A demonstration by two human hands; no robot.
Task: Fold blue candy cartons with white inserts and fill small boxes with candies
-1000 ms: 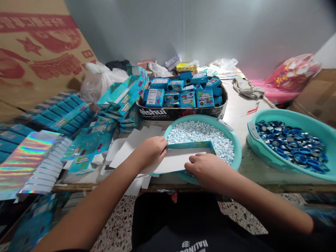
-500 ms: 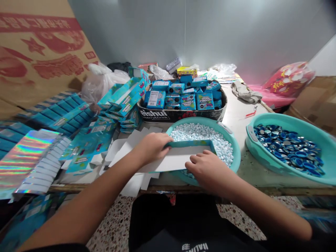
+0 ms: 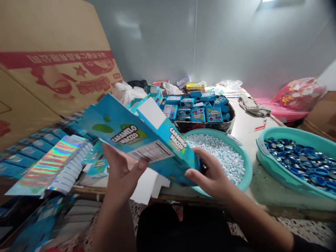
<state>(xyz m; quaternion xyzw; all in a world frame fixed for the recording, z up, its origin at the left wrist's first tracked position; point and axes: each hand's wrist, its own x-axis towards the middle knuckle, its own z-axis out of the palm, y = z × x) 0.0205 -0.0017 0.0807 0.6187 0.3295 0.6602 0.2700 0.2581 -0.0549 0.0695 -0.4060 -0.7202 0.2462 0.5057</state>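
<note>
Both my hands grip a blue printed carton (image 3: 147, 140), raised and tilted above the table's front edge, with its lettered outside facing me. My left hand (image 3: 122, 171) holds its lower left side, thumb on the printed face and the fingers behind. At the right end my right hand (image 3: 210, 171) is closed round the carton's corner, thumb in front. Behind that hand stands a turquoise basin (image 3: 246, 168) of small white pellet-like candies (image 3: 228, 154), partly covered by the carton. White card pieces (image 3: 145, 185) lie beneath the carton.
A black-sided box (image 3: 231, 122) full of small blue boxes (image 3: 198, 113) stands behind. Another turquoise basin (image 3: 262, 150) with blue-and-silver pieces is at right. Shiny holographic card (image 3: 49, 164) and rows of blue boxes lie left, before a large cardboard box (image 3: 60, 63).
The carton has been lifted and turned from its white inside to its printed outside. My left hand has moved down and left, under its side. The camera view has shifted.
</note>
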